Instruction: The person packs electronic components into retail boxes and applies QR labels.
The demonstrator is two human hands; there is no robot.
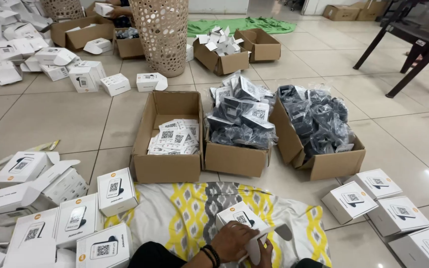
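A: While kneeling over the patterned cloth (189, 213), gripping a small white box (242, 218) at bottom centre. Left hand (232, 240), fingers curled over the box's near side, black bands on the wrist.

B: Noting the right hand (265, 248)?

A: Showing only partly, below the open white flap (274, 233); touching the flap's underside, grip impossible to judge.

B: Recording the surroundings?

A: Sitting just beyond the cloth, three open cardboard cartons: left carton (167, 136) holding printed white cards, middle carton (237, 129) heaped with dark bagged items, right carton (319, 134) also filled with dark bagged items. Lying to the left, a cluster of closed white boxes (75, 218); lying to the right, four more white boxes (383, 208). Standing farther back, a perforated woven basket (164, 34).
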